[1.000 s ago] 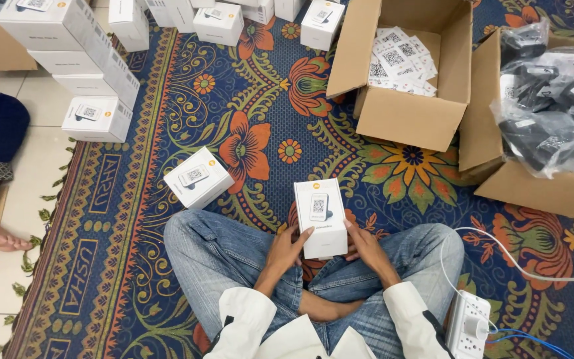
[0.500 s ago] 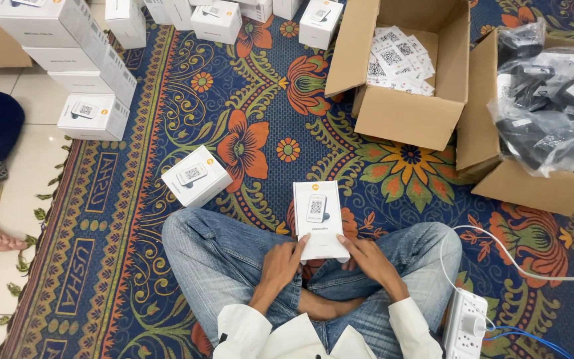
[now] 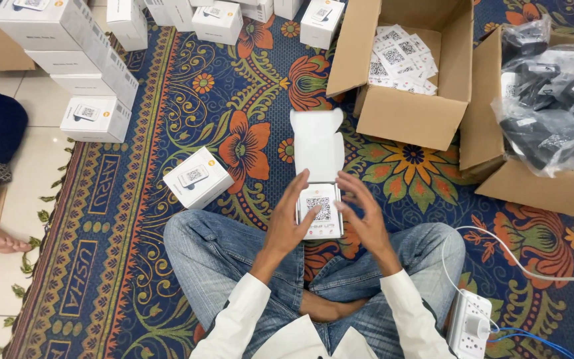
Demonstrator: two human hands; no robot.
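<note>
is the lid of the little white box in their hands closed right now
No, the small white box held between the left hand and right hand has its lid flipped open.

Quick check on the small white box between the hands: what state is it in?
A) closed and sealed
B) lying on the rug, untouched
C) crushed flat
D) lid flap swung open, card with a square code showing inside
D: the small white box sits between the left hand and right hand, its flap raised, a coded card visible inside.

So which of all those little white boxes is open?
The small white box between the person's left hand and right hand; its lid flap stands up, while the others around the rug are shut.
</note>
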